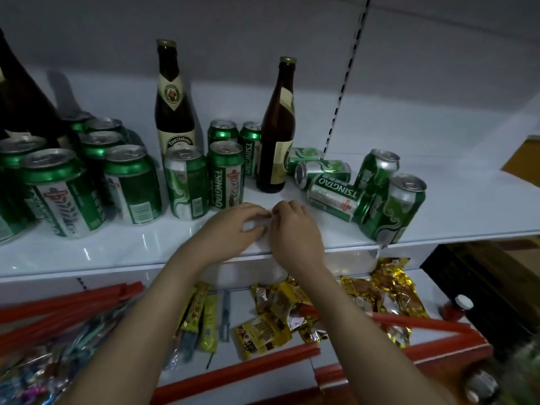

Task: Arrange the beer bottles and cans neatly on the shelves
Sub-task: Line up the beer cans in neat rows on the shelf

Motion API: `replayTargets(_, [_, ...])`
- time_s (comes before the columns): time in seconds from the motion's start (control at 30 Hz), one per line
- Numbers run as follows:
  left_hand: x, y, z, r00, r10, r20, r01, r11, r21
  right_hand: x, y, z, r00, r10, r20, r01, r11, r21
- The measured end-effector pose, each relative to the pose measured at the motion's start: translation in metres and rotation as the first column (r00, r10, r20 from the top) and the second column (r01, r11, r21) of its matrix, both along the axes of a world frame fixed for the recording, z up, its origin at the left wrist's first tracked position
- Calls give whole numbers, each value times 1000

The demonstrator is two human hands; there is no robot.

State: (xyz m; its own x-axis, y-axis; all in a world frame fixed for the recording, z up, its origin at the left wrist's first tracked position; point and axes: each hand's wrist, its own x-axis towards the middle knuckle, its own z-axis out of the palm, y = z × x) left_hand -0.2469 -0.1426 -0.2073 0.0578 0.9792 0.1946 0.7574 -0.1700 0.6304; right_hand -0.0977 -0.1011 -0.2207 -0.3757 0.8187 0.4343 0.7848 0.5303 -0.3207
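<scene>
Beer stock sits on the white shelf [438, 206] in front of me: two brown bottles upright, the Franziskaner bottle [173, 103] toward the back and a second brown bottle [277, 133] to its right. Upright green Tsingtao cans [225, 174] stand between them, more upright cans [62, 191] grouped at far left. Right of the second bottle, three cans lie toppled on their sides [336, 197], with two leaning cans [394, 211] just beside them near the shelf edge. My left hand [233, 226] and right hand [295, 232] rest together at the shelf's front edge, fingertips meeting, fingers curled; I cannot tell whether they pinch anything. No can or bottle is in either hand. Lower shelf: yellow snack packets [263, 331], red strips [409, 320]
</scene>
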Motion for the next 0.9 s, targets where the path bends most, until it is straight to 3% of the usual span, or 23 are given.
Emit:
replayTargets(0.2, [6, -1, 5, 1000, 26, 7, -26, 1000, -16, 2, 5, 6, 997, 37, 71, -32, 997, -74])
replayTargets(0.3, [9, 4, 10, 997, 39, 63, -41, 999, 20, 12, 11, 34, 992, 120, -23, -122, 975, -185])
replayTargets(0.4, [24, 21, 20, 992, -21, 126, 9, 995, 101, 31, 22, 80, 983, 133, -128, -146, 984, -99])
replayTargets(0.47, [40, 41, 27, 991, -75, 115, 57, 987, 147, 45, 34, 110, 988, 115, -102, -123, 990, -69])
replayTargets(0.6, [65, 74, 35, 983, -174, 54, 158, 962, 224, 67, 61, 149, 959, 62, 278, -21, 989, -149])
replayTargets(0.67, [71, 89, 34, 976, -217, 7, 208, 944, 255, 69, 70, 153, 876, 41, 480, 59, 980, -192])
replayTargets(0.77, [73, 105, 28, 986, -152, -74, 164, 966, 200, 66, 80, 151, 751, 49, 658, 150, 959, -242])
replayTargets(0.9, [70, 107, 10, 981, -151, 124, 126, 975, 184, 61, 84, 141, 662, 109, 742, 178, 938, -297])
